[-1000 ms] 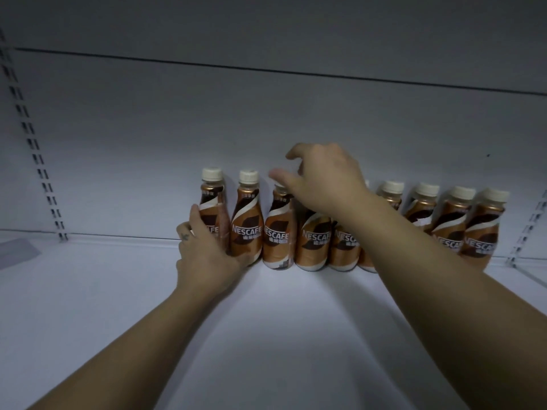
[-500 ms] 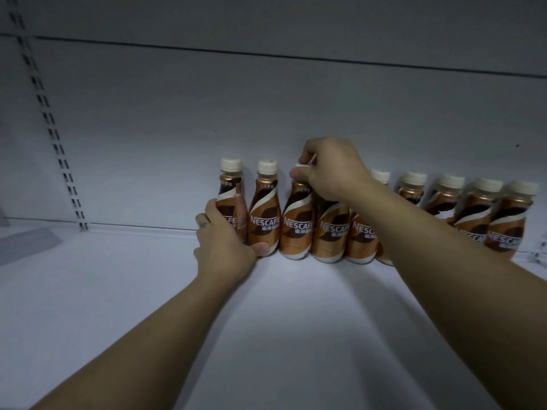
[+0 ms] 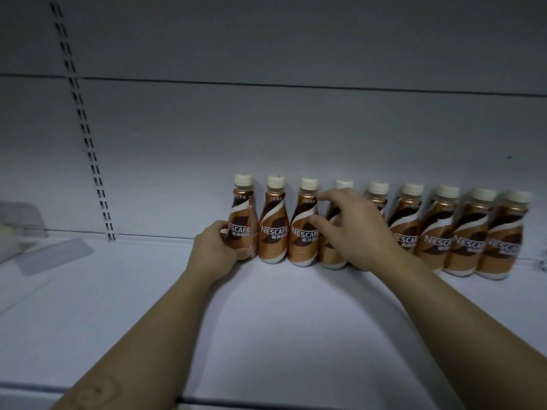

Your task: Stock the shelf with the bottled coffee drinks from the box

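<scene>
Several brown Nescafe coffee bottles with cream caps stand upright in one row along the back of the white shelf. My left hand wraps the lower body of the leftmost bottle. In front of the fourth bottle, my right hand has its fingers spread. Its thumb and forefinger reach the right side of the third bottle, and it hides most of the fourth and fifth bottles. The bottles further right are a little blurred. No box is in view.
A slotted upright runs down the grey back panel left of the row. Clear plastic pieces lie on the shelf at far left. The shelf's front edge crosses the bottom of the view.
My right hand has dropped from a bottle cap to the bottle bodies and spread its fingers. My left hand stays on the leftmost bottle. The view has turned left.
</scene>
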